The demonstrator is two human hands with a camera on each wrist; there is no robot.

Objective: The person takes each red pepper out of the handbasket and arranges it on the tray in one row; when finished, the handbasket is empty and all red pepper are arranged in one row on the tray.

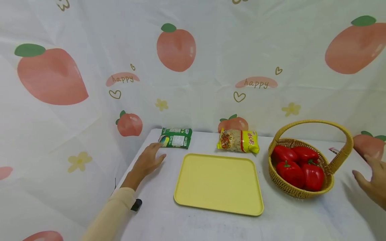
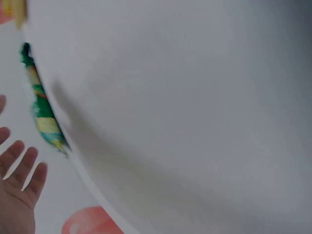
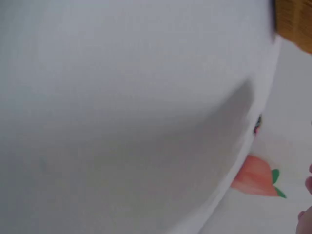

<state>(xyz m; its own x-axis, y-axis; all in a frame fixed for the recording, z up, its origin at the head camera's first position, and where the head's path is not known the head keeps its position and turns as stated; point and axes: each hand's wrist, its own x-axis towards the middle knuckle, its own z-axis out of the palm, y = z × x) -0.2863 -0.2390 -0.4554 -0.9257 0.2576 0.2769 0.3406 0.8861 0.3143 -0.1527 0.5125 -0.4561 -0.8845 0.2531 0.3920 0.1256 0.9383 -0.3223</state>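
My left hand (image 1: 148, 160) reaches over the table's left side, its fingers near the green snack packet (image 1: 176, 138) at the back left. In the left wrist view the same hand (image 2: 19, 187) shows spread fingers with nothing in them, apart from the green packet (image 2: 45, 109). At the far right edge my right hand (image 1: 374, 179) hovers beside the wicker basket (image 1: 289, 191), thumb and fingers apart and holding nothing. Several red bell peppers (image 1: 291, 174) lie in the basket, whose tall handle arches over them. Only fingertips of the right hand (image 3: 306, 214) show in the right wrist view.
A yellow rectangular tray (image 1: 218, 184) lies mid-table. Behind it rests a yellow packet (image 1: 238, 140) with a see-through window. Partly hidden by the basket handle is a small flat item (image 1: 334, 150). A fruit-printed cloth (image 1: 205, 93) hangs behind the white table (image 1: 193, 226).
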